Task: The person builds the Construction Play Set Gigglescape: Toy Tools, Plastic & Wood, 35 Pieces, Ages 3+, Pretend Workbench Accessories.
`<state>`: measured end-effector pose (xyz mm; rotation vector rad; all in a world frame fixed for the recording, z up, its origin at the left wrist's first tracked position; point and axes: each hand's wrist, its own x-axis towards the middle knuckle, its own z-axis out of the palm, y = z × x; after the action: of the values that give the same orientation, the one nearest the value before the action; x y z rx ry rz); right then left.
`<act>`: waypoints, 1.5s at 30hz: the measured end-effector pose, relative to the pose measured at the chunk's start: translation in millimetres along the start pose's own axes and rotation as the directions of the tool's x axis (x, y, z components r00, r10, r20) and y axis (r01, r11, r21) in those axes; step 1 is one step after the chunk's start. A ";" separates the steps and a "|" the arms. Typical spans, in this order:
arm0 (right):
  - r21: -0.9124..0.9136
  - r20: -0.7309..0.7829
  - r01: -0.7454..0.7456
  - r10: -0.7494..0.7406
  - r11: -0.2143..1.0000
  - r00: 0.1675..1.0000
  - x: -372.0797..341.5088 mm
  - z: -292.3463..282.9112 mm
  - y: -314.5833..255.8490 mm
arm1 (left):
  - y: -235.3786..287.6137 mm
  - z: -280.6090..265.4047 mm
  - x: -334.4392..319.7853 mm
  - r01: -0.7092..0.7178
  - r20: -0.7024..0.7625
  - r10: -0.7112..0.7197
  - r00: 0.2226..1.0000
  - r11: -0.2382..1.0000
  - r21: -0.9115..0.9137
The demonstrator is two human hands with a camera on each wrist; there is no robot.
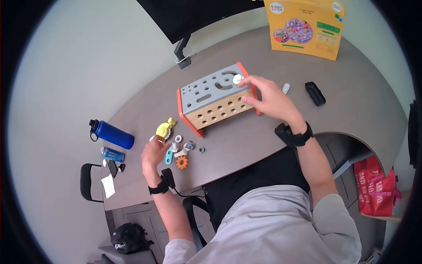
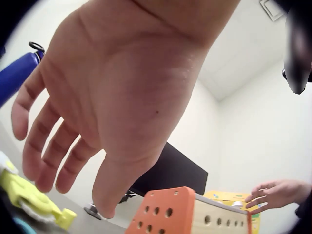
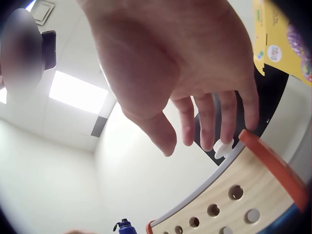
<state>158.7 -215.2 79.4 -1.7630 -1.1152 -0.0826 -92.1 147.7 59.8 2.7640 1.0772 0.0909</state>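
A wooden toy workbench (image 1: 220,109) with a grey top full of holes and slots and orange-red ends stands on the desk. A white round-headed piece (image 1: 238,79) sits on its top near the right end. My right hand (image 1: 271,100) hovers beside that piece, fingers loosely extended and thumb apart. In the right wrist view, the fingertips hang close over the white piece (image 3: 224,148). My left hand (image 1: 154,154) is over the small parts, palm bare in the left wrist view. Nearby lie a yellow toy piece (image 1: 164,130), a turquoise strip (image 1: 169,155) and an orange gear (image 1: 182,162).
A blue bottle (image 1: 113,134) and a blue can (image 1: 113,154) are at the desk's left. A yellow box (image 1: 303,31) stands at the back right, with a black case (image 1: 315,93) in front. The monitor (image 1: 198,15) is behind the workbench.
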 end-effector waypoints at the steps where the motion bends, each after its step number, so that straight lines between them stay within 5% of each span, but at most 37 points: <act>1: 0.005 -0.010 0.008 -0.008 1.000 1.000 -1.3 2.0 -5.1 | 8.4 1.9 -1.8 -0.057 0.031 0.058 0.998 0.998 -0.023; 3: 0.009 0.022 -0.066 0.065 0.998 0.998 -1.9 3.6 -12.6 | 24.4 8.3 -2.0 -0.132 -0.004 0.132 0.991 0.991 0.015; 6: -0.112 0.015 0.100 -0.099 0.989 0.995 -4.1 18.1 -1.8 | 42.7 6.1 -2.8 -0.205 0.036 0.209 0.977 0.975 -0.080; 22: -0.453 0.239 0.112 -0.001 0.885 0.971 -18.8 33.9 4.2 | 31.2 -1.2 3.5 -0.227 0.116 0.253 0.961 0.954 -0.196; 45: -0.398 0.269 0.072 0.041 0.914 0.962 -12.8 20.8 -0.8 | 30.0 -13.2 -6.3 -0.215 0.099 0.239 0.966 0.954 -0.211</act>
<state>142.3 -207.4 63.2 -2.1853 -1.3858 -0.0872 -78.3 123.6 78.3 2.6600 0.6760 0.0527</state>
